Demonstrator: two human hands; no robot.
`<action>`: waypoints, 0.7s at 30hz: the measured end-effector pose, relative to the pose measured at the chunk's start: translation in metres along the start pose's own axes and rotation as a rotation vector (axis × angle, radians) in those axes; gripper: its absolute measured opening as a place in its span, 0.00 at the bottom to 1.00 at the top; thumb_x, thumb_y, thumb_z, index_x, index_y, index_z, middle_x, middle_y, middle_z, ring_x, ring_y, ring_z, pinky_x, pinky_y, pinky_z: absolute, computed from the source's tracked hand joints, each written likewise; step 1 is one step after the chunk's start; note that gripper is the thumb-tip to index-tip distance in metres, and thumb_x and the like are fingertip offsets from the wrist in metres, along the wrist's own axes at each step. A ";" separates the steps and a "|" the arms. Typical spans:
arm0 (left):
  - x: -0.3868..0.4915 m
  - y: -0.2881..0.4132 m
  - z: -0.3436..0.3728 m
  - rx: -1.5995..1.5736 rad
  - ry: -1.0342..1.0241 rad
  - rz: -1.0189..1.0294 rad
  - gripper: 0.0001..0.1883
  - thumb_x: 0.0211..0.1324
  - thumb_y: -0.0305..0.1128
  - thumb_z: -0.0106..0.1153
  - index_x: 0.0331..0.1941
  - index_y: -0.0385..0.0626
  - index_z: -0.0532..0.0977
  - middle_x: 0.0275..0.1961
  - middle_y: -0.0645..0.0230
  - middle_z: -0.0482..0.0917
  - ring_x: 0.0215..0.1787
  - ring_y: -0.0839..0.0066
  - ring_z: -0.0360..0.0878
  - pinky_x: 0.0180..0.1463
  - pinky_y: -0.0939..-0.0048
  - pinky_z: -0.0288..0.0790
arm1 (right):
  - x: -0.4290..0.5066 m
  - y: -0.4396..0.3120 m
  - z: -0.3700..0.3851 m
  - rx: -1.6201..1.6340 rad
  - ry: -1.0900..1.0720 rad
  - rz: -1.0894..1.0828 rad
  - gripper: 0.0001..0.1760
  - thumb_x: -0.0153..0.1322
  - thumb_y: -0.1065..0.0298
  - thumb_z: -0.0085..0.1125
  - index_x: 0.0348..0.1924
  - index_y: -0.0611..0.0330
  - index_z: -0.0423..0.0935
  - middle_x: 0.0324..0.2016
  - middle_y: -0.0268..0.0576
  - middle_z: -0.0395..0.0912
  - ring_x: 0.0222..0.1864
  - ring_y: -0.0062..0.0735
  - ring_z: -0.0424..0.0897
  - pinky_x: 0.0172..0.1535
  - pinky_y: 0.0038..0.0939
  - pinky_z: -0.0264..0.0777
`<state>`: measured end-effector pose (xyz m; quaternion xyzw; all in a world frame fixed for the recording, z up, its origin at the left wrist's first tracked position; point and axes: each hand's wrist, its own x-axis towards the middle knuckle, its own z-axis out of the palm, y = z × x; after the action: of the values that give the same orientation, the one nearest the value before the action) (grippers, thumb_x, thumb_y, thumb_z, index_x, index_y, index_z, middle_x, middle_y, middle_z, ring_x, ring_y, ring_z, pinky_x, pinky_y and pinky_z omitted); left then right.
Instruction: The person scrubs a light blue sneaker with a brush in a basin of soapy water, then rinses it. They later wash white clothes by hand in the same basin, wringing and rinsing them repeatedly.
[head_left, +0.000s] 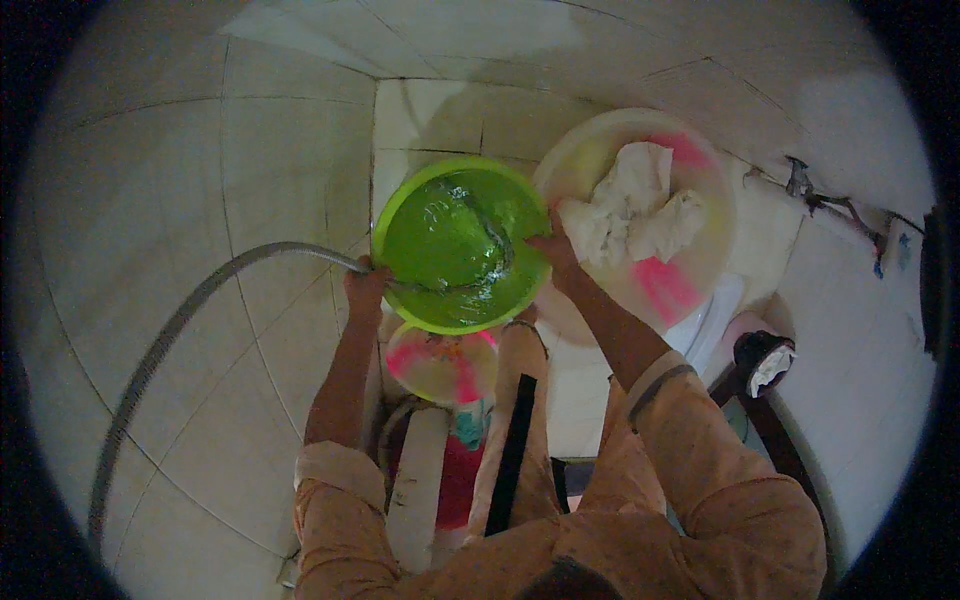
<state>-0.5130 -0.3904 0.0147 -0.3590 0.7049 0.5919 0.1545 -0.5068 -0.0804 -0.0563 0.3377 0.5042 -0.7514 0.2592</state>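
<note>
A bright green plastic basin (442, 232) is in front of me, with rippling clear water inside. My left hand (366, 286) grips a grey flexible hose (187, 322) at the basin's left rim. From the hose a stream of water runs across the basin's inside. At the opposite rim, my right hand (556, 249) holds the basin's edge, its fingers partly hidden. Just right of that hand, wet white cloth (622, 210) lies in a large round pale tub (721, 232) with pink patches.
Below the green basin is a smaller pink-and-cream basin (431, 367). A red container (457, 480) stands beside my leg. On the right are a wall tap (799, 180) and a dark-rimmed container (761, 360) with something white inside. Tiled wall (165, 225) rises at the left.
</note>
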 end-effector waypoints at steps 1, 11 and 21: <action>-0.011 0.002 0.006 0.014 0.034 -0.051 0.05 0.35 0.22 0.52 0.21 0.41 0.68 0.23 0.73 0.69 0.25 0.81 0.66 0.26 0.75 0.61 | 0.000 -0.005 -0.006 0.046 -0.009 0.058 0.47 0.55 0.73 0.58 0.65 0.48 0.45 0.55 0.42 0.60 0.54 0.34 0.63 0.53 0.35 0.61; -0.110 -0.016 0.072 -0.028 0.163 -0.160 0.12 0.36 0.19 0.54 0.30 0.37 0.69 0.26 0.70 0.70 0.27 0.77 0.67 0.28 0.75 0.63 | 0.037 0.023 -0.067 -0.119 -0.302 -0.090 0.33 0.63 0.64 0.55 0.59 0.56 0.55 0.52 0.42 0.62 0.51 0.34 0.65 0.52 0.35 0.62; -0.168 0.019 0.145 0.080 0.165 -0.130 0.20 0.36 0.17 0.55 0.39 0.38 0.67 0.35 0.66 0.72 0.37 0.69 0.71 0.40 0.68 0.68 | 0.053 0.026 -0.080 -0.838 -0.041 -0.280 0.33 0.60 0.63 0.58 0.58 0.52 0.59 0.54 0.46 0.63 0.53 0.42 0.66 0.53 0.37 0.63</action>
<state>-0.4397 -0.1987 0.0998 -0.4451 0.7134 0.5206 0.1482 -0.5020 -0.0176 -0.1333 0.1168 0.8009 -0.5167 0.2793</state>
